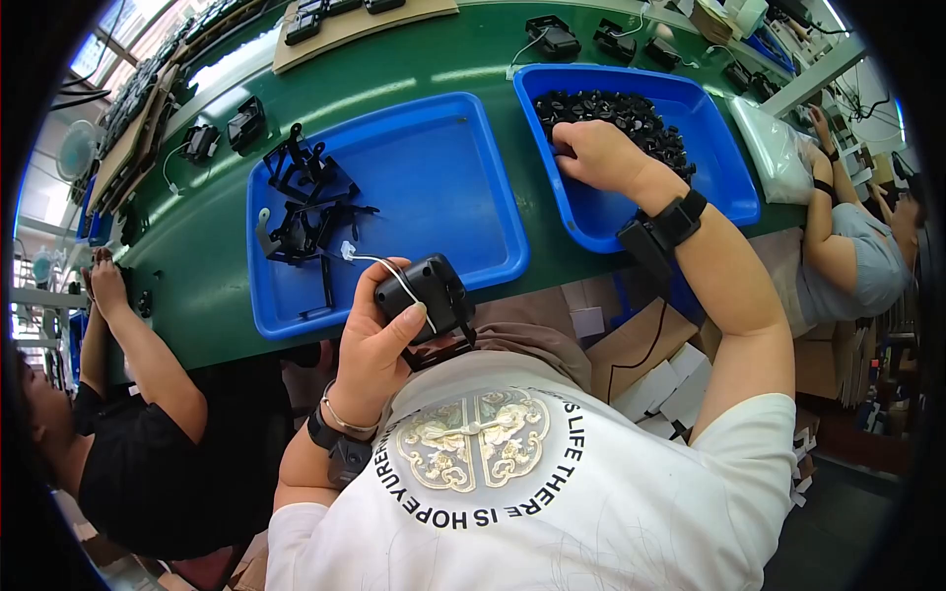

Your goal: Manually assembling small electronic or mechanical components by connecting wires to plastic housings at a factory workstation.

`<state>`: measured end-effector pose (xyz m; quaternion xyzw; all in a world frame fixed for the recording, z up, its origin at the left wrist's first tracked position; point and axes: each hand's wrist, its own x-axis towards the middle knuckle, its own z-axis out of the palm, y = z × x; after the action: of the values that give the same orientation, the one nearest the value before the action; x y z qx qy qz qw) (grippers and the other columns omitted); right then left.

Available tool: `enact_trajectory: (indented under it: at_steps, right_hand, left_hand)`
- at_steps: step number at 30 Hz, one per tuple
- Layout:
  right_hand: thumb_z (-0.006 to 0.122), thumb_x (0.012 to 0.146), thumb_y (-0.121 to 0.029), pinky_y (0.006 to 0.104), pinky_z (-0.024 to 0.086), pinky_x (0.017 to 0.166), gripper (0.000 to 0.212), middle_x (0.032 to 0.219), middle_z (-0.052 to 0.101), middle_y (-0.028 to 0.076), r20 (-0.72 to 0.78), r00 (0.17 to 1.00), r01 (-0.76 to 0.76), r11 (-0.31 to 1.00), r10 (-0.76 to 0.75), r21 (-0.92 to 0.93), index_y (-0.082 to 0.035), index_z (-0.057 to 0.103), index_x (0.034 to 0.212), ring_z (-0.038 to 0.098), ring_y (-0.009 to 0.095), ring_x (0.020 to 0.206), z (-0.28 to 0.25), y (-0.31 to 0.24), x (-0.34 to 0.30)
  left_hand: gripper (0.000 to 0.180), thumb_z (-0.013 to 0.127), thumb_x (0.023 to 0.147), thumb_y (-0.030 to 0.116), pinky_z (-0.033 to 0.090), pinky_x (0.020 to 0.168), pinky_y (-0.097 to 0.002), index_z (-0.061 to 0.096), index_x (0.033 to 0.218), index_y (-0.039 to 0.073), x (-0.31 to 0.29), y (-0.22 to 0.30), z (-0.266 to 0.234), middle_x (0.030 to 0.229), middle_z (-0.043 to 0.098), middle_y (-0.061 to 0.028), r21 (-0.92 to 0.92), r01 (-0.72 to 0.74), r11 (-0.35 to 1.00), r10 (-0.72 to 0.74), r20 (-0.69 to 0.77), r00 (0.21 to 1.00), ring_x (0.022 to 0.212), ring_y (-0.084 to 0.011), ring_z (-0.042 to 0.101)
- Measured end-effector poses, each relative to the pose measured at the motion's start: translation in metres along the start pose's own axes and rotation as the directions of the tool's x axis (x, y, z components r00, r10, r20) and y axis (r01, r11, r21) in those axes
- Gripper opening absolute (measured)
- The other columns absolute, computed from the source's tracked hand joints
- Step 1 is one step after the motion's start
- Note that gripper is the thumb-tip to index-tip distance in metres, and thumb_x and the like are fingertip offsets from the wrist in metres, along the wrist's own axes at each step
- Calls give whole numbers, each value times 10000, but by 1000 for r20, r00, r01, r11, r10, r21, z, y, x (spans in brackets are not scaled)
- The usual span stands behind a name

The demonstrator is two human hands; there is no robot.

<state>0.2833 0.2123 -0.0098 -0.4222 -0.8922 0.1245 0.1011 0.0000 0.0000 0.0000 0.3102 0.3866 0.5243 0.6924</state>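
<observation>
My left hand (367, 345) is closed round a black plastic housing (430, 292), held in front of my body near the table's edge. From the housing runs a white cable (379, 260), which ends in a small white connector. My right hand (603, 156) reaches into the right blue tray (594, 236), at the near left side of a heap of small black parts (645, 123). Its fingers are curled together, and what they pinch, if anything, is hidden.
The left blue tray (434, 187) holds several black plastic brackets (305, 212). More black housings (554, 37) lie along the green table (207, 266). A clear plastic bag (772, 153) lies right of the trays. Co-workers sit on both sides; cartons (645, 345) stand below the edge.
</observation>
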Motion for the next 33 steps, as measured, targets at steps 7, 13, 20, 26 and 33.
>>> enact_trajectory:
  at_steps: [7,13,20,26,33]
  right_hand:
    - [615,716,-79,390,475,671,171,726,574,146,-7,1000,18,990,-19,-137,-31,578,875,579,324,718,-6,-1,-14]
    - [625,696,-39,354,478,664,215,681,544,123,-50,996,73,997,-72,29,-30,603,910,567,293,677,-9,0,-27]
    - [636,701,-8,293,482,645,188,755,604,57,44,994,96,993,-100,69,-19,620,888,586,191,684,-14,8,-38]
    - [644,762,17,213,491,656,166,947,602,42,217,959,-284,674,184,682,19,608,924,574,71,787,-48,-21,-57]
    - [677,743,67,245,525,699,232,935,613,104,-191,980,185,581,-52,793,24,606,959,626,149,799,-30,-131,-97]
  left_hand:
    - [482,586,862,132,584,699,-369,328,1268,96,-2,-2,-1,1130,520,-159,-75,28,997,-27,15,1000,960,-271,622]
    - [435,559,880,91,566,760,-368,339,1254,122,-2,-2,-1,1151,502,-134,-161,48,986,-36,79,996,1003,-238,590]
    - [431,552,887,101,569,757,-383,335,1259,123,-1,-7,-5,1166,499,-130,-212,60,975,-36,116,993,1025,-254,588]
    - [460,571,876,113,575,751,-385,328,1267,123,-2,-9,-5,1169,499,-132,-195,45,980,-19,133,991,1028,-272,593]
    - [501,599,856,106,574,755,-389,322,1273,117,1,-15,-2,1165,498,-133,-143,17,990,7,163,987,1023,-270,595]
